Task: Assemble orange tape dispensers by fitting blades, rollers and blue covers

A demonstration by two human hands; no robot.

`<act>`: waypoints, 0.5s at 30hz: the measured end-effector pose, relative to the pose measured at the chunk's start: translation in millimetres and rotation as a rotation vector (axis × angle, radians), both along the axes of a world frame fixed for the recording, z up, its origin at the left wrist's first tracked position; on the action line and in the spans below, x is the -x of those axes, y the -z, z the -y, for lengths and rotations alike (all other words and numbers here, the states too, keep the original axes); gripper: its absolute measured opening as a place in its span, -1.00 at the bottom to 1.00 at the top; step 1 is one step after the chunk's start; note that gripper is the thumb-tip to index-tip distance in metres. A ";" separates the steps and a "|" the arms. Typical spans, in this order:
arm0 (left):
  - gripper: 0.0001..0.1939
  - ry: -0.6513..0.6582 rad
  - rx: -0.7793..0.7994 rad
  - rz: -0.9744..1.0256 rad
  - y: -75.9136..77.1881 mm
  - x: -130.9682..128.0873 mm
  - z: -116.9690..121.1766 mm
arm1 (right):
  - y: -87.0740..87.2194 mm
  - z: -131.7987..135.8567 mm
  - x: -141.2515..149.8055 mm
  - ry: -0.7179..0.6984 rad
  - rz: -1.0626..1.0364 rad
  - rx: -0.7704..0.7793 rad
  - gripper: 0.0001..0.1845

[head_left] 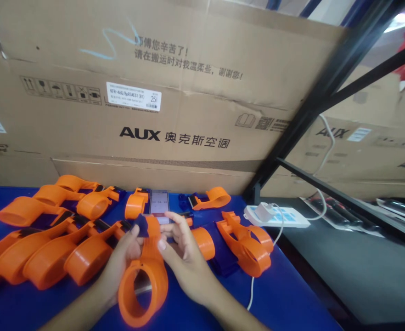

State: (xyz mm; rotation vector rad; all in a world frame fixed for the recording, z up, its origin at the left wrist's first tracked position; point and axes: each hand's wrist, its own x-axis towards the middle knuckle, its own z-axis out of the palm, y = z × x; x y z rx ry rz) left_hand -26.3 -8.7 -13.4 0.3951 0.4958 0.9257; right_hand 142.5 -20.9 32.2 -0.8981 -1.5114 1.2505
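An orange tape dispenser, its ring towards me, is held in the middle of the view. On its left side my left hand is closed, with the thumb against a dark blue piece at the dispenser's upper end. My right hand grips the other side, its thumb on the orange neck and its fingers curled behind the upper end. Just behind the hands, a phone with a lit screen lies on the blue surface. Part of the dispenser's far side is hidden by my fingers.
Several more orange tape dispensers lie in rows at the left. Others rest at the right with blue pieces. A large AUX carton stands behind. A white power strip with cables sits beside a black metal post.
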 end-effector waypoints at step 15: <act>-0.38 0.027 0.087 -0.063 -8.7 4.0 4.8 | -25.5 -49.1 -103.5 0.774 1.264 -0.482 -0.71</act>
